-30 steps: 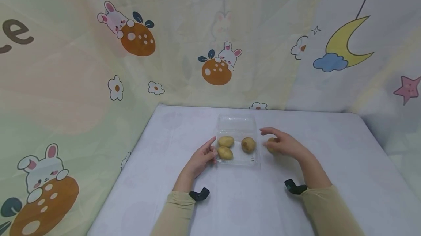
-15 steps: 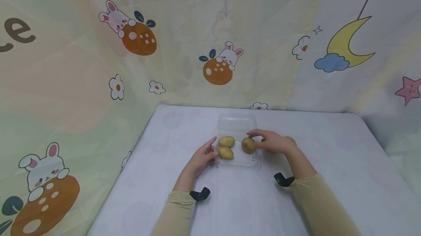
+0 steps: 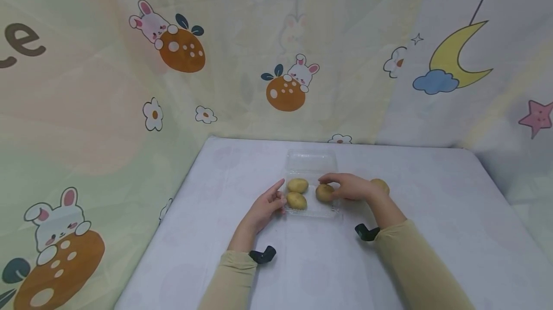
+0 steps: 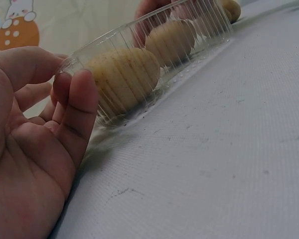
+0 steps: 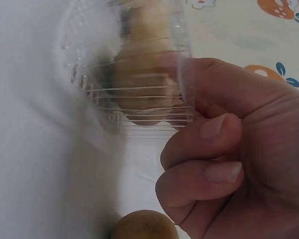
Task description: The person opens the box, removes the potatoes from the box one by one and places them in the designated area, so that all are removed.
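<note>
A clear plastic clamshell box with its lid raised stands on the table. Two potatoes, a rear one and a front one, sit at its left side. My left hand pinches the box's left rim, with the index finger stretched along that side. Reaching over the right wall, my right hand grips a third potato inside the box; its other fingers curl outside the wall. Another potato lies on the table behind my right wrist.
A white cloth covers the table. Behind and to the left hangs a printed fabric backdrop. Each wrist bears a black camera mount, one on the left and one on the right.
My right hand has moved left from beside the box to the potato in its right part, which has shifted slightly left. My left hand stays at the rim.
</note>
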`<state>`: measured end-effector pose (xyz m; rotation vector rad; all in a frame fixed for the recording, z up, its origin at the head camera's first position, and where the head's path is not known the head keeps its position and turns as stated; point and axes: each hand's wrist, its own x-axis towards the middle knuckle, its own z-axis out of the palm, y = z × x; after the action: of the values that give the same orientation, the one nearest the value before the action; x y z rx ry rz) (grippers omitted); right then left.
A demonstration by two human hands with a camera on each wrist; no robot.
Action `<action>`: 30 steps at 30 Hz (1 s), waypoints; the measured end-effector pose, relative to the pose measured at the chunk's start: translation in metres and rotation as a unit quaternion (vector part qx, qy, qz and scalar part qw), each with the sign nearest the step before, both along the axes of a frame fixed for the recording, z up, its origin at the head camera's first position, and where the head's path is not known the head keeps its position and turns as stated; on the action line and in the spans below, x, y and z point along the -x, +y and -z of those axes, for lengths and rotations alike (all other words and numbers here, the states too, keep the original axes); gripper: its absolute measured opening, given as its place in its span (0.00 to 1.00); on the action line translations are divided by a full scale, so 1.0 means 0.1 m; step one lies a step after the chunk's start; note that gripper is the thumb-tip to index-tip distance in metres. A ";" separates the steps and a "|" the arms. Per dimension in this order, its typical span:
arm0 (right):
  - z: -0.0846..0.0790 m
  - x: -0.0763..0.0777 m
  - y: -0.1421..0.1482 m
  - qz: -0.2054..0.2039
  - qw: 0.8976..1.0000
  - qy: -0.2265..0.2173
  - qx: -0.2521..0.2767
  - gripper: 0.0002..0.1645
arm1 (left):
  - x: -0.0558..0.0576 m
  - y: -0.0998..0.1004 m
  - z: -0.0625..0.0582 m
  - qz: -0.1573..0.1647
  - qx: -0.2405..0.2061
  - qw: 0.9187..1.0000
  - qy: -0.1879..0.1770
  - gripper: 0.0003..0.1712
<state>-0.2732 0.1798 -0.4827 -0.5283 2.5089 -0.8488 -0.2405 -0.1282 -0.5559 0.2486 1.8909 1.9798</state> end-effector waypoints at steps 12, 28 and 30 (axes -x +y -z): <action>0.03 0.02 -0.03 0.022 0.999 -0.031 -0.006 0.33 | 0.00 0.01 -0.01 0.007 -0.009 1.000 0.005 0.42; 0.07 0.01 -0.05 -0.006 0.999 -0.009 -0.030 0.36 | 0.00 -0.01 0.00 0.003 -0.009 1.000 -0.010 0.41; 0.08 0.02 -0.05 -0.008 0.999 -0.005 -0.033 0.35 | 0.01 0.00 0.00 0.001 -0.007 1.000 -0.012 0.41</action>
<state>-0.2748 0.1750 -0.4906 -0.5203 2.5114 -0.7590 -0.2413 -0.1287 -0.5561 0.2287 1.8612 1.9879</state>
